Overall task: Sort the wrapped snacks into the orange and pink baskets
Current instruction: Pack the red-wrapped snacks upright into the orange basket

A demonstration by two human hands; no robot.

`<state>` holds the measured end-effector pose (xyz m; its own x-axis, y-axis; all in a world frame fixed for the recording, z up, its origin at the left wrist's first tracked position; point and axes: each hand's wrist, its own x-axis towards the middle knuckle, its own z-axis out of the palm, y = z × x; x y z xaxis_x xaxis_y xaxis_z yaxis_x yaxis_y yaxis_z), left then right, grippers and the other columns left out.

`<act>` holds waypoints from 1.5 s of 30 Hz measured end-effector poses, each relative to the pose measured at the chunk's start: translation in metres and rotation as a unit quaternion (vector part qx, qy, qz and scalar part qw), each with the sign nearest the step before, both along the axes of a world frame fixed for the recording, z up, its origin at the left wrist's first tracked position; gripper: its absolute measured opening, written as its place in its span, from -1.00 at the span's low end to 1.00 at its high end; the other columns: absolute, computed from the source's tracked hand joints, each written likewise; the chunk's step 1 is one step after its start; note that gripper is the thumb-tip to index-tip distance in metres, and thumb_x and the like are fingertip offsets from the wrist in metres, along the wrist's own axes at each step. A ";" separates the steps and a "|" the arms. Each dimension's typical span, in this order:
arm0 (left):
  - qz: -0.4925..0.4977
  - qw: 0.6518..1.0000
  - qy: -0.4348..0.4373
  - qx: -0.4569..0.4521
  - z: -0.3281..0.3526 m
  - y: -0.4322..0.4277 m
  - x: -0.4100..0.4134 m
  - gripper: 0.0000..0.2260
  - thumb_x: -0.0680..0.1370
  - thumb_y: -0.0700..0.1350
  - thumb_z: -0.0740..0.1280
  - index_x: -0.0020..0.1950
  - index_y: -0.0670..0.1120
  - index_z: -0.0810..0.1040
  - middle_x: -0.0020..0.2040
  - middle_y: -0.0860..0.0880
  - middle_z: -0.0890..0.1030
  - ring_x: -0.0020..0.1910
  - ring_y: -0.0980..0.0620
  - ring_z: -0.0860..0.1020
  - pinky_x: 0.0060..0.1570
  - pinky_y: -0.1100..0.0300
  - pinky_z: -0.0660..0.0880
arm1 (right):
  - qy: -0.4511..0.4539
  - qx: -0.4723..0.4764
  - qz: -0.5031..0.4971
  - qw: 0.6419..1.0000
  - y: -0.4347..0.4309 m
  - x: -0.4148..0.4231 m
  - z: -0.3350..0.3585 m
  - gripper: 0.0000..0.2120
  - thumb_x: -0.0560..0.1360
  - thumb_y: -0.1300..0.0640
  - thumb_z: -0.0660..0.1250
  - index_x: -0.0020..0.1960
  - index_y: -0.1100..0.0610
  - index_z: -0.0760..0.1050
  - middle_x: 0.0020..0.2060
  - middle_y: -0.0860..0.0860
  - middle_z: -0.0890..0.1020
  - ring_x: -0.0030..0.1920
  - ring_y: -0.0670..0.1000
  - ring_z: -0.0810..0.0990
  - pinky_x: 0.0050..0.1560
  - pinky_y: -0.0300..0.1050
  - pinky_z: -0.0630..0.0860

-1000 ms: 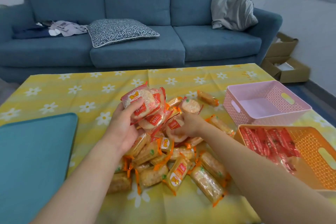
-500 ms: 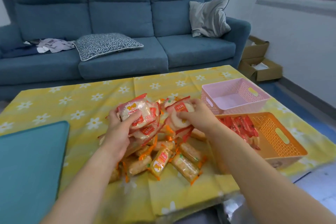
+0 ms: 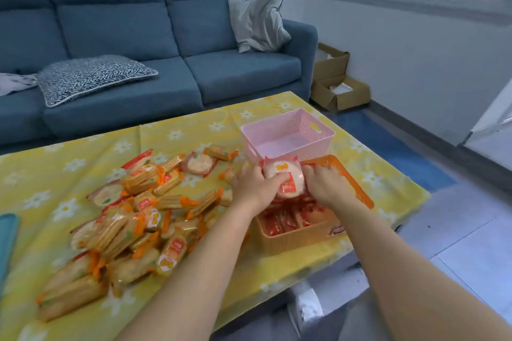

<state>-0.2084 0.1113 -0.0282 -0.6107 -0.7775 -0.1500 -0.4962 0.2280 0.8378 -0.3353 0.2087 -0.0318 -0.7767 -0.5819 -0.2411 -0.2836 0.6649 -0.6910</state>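
While two arms reached across the tabletop, the left grip and the right grip, both bare hands, held one bundle of round red-wrapped snacks between them. The left thumb lay curled over the bundle's front, and the right fingers were curled against its right edge. How many packets made up the bundle could not be told; only the top one showed plainly. It was held above the far end of the orange basket, just in front of the pink basket.

Two baskets stood touching or nearly so. The orange one held a layer of red packets, too overlapped to count, and the pink one showed its bare floor. To the left lay one big heap of wrapped snacks, orange-ended long packs and round ones, too many and too tangled for a count. Two strays lay at its far edge: one round packet and one long packet.

Behind stood one blue sofa with two cushions, one grey and one patterned, and two cardboard boxes sat on the floor.
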 end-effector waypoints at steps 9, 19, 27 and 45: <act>0.081 0.984 0.157 -0.030 -0.010 -0.005 0.020 -0.49 0.54 0.24 0.33 0.43 0.04 0.47 0.34 0.07 0.52 0.15 0.24 0.53 -0.09 0.48 0.41 | 0.170 -0.046 0.031 0.984 0.002 -0.025 0.021 -0.50 0.60 -0.16 0.07 0.29 0.13 0.54 0.21 0.12 0.61 0.13 0.14 0.57 0.18 0.11 0.52; 0.055 0.955 0.018 -0.292 -0.004 0.006 0.008 -0.56 0.44 0.16 0.48 0.25 0.01 0.56 0.31 0.03 0.45 0.35 -0.04 0.30 0.25 0.23 0.15 | 0.047 -0.122 0.145 0.981 0.006 -0.019 0.036 -0.51 0.47 0.05 0.51 0.36 0.08 0.52 -0.16 -0.09 0.53 -0.19 -0.08 0.55 -0.26 -0.25 0.42; 0.068 0.966 0.138 -0.209 0.025 0.010 -0.010 -0.68 0.58 0.02 0.36 0.33 0.01 0.53 0.23 0.12 0.54 0.26 0.10 0.46 0.23 0.14 0.39 | -0.133 -0.291 0.012 0.947 0.038 -0.060 0.058 -0.76 0.56 0.27 0.38 0.19 0.07 0.56 0.00 0.05 0.67 -0.03 0.01 0.71 0.00 0.02 0.68; -0.166 0.965 -0.127 -0.160 0.022 0.012 -0.059 -0.42 0.38 0.13 0.55 0.34 0.14 0.43 0.19 0.09 0.59 0.17 0.01 0.56 0.29 -0.05 0.45 | 0.177 0.001 0.103 0.979 0.023 -0.093 0.010 -0.55 0.47 0.41 0.15 -0.04 -0.04 0.68 0.02 -0.03 0.68 -0.05 0.01 0.62 -0.07 0.01 0.63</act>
